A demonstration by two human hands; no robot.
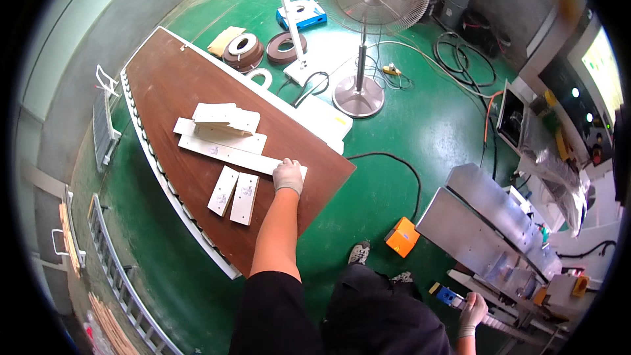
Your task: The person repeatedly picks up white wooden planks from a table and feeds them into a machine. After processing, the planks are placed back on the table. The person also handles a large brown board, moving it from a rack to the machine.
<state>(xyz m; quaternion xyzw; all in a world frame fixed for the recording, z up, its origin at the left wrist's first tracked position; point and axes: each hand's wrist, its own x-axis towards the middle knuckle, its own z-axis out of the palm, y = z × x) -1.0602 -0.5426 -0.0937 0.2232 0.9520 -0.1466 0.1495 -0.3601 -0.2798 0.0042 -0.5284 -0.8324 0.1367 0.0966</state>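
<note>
My left hand (288, 176), in a pale glove, is closed on the near right end of a long white board (227, 152) lying on the brown tabletop (161, 85). A stack of shorter white boards (227, 117) rests beside and partly over it. Two short white boards with small holes lie nearer me, the right one (244, 198) slightly apart from the left one (223, 190). At the lower right my right hand (472, 310), also gloved, is closed next to the metal rail (503, 330) of a machine. Whatever its fingers hold is hidden.
An orange foot pedal (402, 236) with a black cable sits on the green floor near my shoes. Beyond the table stand a fan (360, 95) and rolls of edging tape (244, 52). A machine with sloping metal plates (460, 230) is at right, a ladder (125, 283) at left.
</note>
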